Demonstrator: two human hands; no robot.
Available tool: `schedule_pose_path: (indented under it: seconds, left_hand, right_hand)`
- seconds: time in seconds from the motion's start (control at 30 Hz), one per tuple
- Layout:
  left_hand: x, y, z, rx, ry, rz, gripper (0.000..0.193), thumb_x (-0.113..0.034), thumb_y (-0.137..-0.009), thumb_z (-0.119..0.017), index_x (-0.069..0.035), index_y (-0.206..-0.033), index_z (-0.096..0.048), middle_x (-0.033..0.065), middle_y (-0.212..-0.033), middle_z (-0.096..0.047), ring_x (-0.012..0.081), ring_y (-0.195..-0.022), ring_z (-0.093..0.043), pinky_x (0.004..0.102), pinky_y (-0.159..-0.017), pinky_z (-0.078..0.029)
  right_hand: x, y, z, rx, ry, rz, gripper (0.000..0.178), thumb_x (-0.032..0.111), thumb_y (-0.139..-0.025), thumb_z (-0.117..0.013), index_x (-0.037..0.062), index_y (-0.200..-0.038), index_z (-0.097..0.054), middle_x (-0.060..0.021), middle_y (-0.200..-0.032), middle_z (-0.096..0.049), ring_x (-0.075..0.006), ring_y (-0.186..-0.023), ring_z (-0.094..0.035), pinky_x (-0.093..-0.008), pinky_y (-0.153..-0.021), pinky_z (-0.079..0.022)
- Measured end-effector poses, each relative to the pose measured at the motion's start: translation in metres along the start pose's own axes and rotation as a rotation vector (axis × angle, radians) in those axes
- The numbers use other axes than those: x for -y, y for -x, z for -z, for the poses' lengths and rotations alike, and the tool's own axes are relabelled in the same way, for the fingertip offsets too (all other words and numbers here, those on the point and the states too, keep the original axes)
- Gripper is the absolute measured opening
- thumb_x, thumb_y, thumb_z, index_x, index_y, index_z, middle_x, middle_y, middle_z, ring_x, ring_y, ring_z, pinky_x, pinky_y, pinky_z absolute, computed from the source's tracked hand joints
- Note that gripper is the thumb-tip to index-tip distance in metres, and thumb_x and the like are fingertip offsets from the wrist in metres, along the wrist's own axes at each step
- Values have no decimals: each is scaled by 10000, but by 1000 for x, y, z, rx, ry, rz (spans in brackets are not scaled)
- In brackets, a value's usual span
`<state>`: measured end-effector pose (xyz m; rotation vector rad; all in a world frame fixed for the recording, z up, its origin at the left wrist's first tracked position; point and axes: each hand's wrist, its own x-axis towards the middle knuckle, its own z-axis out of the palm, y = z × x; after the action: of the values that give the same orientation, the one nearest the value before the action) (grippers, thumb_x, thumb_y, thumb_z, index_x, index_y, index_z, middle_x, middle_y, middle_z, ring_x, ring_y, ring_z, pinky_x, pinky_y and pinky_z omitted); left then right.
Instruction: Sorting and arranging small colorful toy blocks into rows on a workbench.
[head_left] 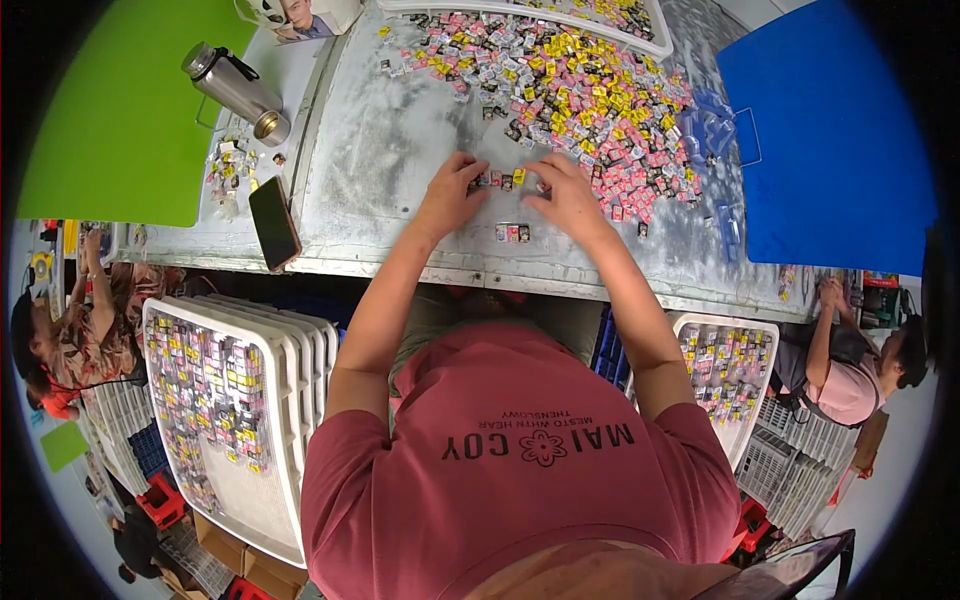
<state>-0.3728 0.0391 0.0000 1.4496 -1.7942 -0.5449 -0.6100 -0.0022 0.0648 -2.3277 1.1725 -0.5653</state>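
My left hand (454, 196) curls its thumb and forefinger round the left end of a short row of small printed blocks (497, 180) in black, pink and yellow. At the row's right end, the thumb and forefinger of my right hand (568, 197) close round another small block, partly hidden by the fingers. Both hands rest low over the grey metal table (380, 190). Between my wrists, nearer the table's front edge, lies a separate short group of blocks (513, 233). A big loose heap of such blocks (570, 95) spreads beyond my hands to the right.
On the left are a steel flask (235, 90) and a phone (274, 222). A green panel (120, 110) and a blue panel (830, 140) flank the table. Block-filled white trays stand at my left (225, 400) and right (728, 375). A person works on each side.
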Motion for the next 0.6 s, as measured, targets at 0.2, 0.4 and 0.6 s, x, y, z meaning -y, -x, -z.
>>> schedule_pose_path:
  seconds: [0.2,0.4,0.6]
  left_hand:
    - [2,-4,2,69,9,18,407,-69,-809,-777,-52,-1211,-710,130,-1187,-611,308,-1009,-662,375,-866,-557]
    - [1,-3,0,48,9,29,379,-66,-811,-773,-50,-1186,-723,126,-1174,-613,296,-979,-667,374,-847,-557]
    - [-2,-2,0,45,31,62,395,-91,-800,-790,-50,-1187,-725,131,-1174,-616,294,-984,-669,372,-851,-557]
  right_hand:
    - [-41,14,-10,-66,141,92,320,97,-784,-800,83,-1098,-742,-104,-1174,-652,-316,-1157,-600,-437,-1032,-428]
    - [-48,10,-7,-17,99,121,296,11,-792,-748,55,-1084,-730,-112,-1170,-654,-331,-1157,-603,-434,-1006,-467]
    - [-25,-7,-9,27,-42,111,449,-36,-781,-732,31,-1222,-679,-150,-1218,-632,-369,-1162,-594,-421,-998,-497]
